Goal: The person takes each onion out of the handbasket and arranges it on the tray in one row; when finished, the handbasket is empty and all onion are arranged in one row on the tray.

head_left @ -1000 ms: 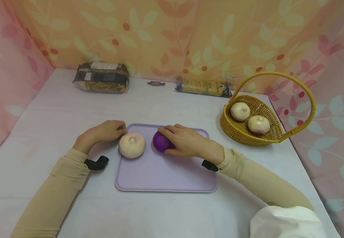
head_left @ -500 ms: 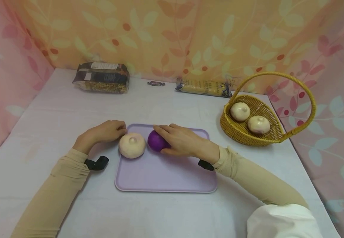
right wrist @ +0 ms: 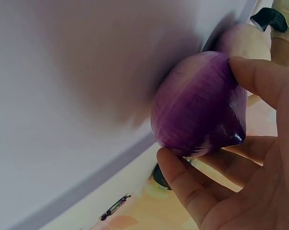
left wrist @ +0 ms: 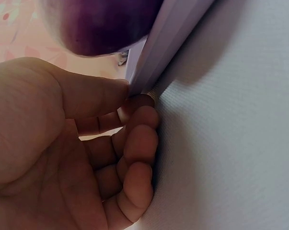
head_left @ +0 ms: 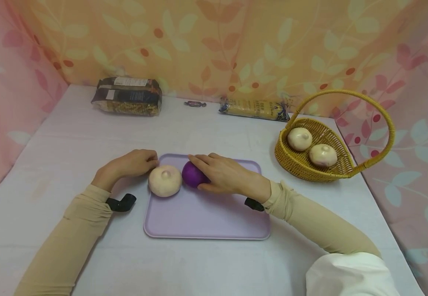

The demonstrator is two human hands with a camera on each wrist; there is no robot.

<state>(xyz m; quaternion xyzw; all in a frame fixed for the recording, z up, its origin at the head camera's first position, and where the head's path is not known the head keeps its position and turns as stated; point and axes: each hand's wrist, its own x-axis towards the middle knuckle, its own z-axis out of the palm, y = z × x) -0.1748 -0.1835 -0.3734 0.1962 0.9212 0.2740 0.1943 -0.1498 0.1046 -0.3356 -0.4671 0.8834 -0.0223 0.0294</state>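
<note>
Red onion [head_left: 193, 175] is over the upper left part of the lilac tray [head_left: 206, 218], just beside a pale turnip [head_left: 164, 185]; cannot tell whether its underside touches the tray. Right hand [head_left: 225, 174] grips the onion, thumb on one side, fingers spread round the other. Left hand [head_left: 134, 163], well clear of the onion, pinches the tray's upper left corner between thumb and curled fingers. Handling estimate: light, stiff, not very fragile; glossy skin probably slippery and round body apt to roll, so best held at widest girth, not by the pointed tip. Writing: dark packet [head_left: 127, 102] bears white labels, yellow packet [head_left: 252, 108] dark print; both illegible, no brand readable.
</note>
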